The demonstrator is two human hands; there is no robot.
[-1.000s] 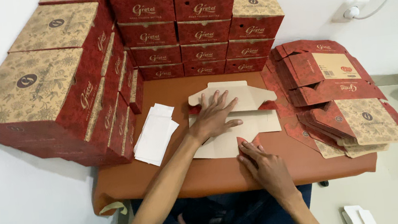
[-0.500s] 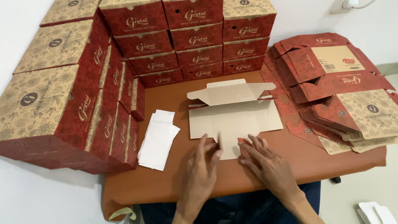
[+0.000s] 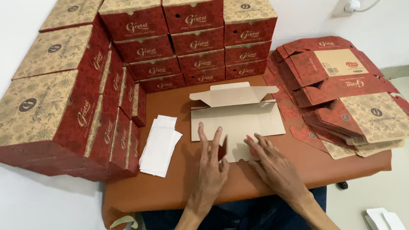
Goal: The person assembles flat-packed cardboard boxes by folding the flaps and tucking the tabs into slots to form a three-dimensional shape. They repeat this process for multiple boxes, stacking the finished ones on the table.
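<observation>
A flat, partly folded brown cardboard box blank [image 3: 237, 117] lies inside-up in the middle of the brown table [image 3: 171, 182], its far flap standing up. My left hand [image 3: 211, 166] rests with fingers spread on the blank's near edge. Just to the right, my right hand [image 3: 272, 161] lies with its fingertips on the near flap of the blank. Neither hand grips anything.
Stacked red and tan patterned boxes [image 3: 193, 37] fill the back and the left side [image 3: 62, 122] of the table. A pile of flat unfolded red blanks [image 3: 345, 93] lies at the right. White paper sheets [image 3: 160, 146] lie left of the blank. A wall socket [image 3: 352, 3] is at upper right.
My left hand has come back from the middle of the blank to its near edge beside my right hand. The blank now lies flatter, with its far flap raised.
</observation>
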